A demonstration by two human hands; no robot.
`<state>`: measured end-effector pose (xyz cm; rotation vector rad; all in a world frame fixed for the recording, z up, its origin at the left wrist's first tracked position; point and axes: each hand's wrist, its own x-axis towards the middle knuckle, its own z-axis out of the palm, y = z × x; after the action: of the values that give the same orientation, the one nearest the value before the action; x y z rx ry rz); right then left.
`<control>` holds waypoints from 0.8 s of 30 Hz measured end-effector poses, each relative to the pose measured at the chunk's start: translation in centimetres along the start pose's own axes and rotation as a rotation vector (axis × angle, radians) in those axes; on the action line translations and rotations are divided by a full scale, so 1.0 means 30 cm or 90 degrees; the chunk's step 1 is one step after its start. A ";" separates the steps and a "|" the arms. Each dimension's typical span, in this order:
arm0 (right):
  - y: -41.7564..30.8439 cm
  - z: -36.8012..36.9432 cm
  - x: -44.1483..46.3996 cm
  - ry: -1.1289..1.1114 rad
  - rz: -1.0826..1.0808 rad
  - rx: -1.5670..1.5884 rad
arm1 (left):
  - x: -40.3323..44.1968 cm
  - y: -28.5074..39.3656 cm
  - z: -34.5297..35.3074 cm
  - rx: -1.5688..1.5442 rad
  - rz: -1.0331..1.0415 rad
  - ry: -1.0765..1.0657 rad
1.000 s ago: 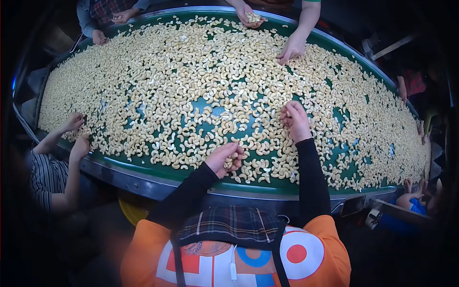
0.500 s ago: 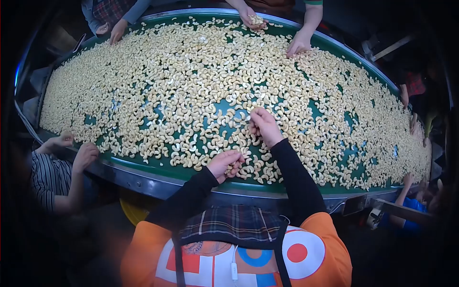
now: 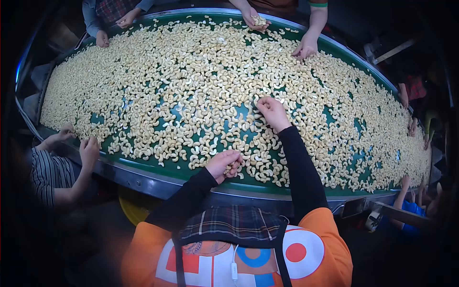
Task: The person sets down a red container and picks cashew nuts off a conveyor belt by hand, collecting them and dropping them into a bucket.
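Observation:
Pale cashew nuts (image 3: 205, 91) lie in a loose layer over a green conveyor belt (image 3: 158, 167). Low over the near edge of the layer, my left hand (image 3: 224, 165) is curled closed; its fingers cover whatever is inside. Farther out and to the right, my right hand (image 3: 275, 115) reaches down among the nuts with thumb and fingers pinched together. What lies between those fingertips, if anything, is too small to make out. Nuts surround the right fingertips, and several lie beside the left hand.
Across the belt, one person's hand (image 3: 253, 20) cups cashews while the other hand (image 3: 306, 46) touches the layer. Other people's hands work at far left (image 3: 103, 38), near left (image 3: 89, 150) and right (image 3: 405, 182). A metal rail (image 3: 143, 184) borders the near side.
The nuts have shifted to the right along the belt. My right hand has moved right and slightly away from me; my left hand stays nearly in place. Other people's hands have shifted.

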<state>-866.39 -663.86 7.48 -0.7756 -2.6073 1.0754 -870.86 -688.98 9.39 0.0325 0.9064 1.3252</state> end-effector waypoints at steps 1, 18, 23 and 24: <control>0.002 -0.014 -0.002 -0.020 0.080 0.235 | -0.010 0.006 -0.014 -0.005 -0.001 0.008; -0.111 0.021 0.043 -0.081 0.162 0.315 | -0.126 0.114 -0.180 -0.027 -0.005 -0.008; -0.229 0.100 -0.093 -0.044 0.215 0.456 | -0.159 0.173 -0.246 0.020 0.028 0.025; -0.262 0.131 -0.096 -0.040 0.219 0.457 | -0.161 0.187 -0.254 0.043 0.028 0.041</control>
<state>-868.53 -672.43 10.25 -1.0091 -1.9121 1.9846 -879.69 -694.90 9.74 0.0629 1.0106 1.3428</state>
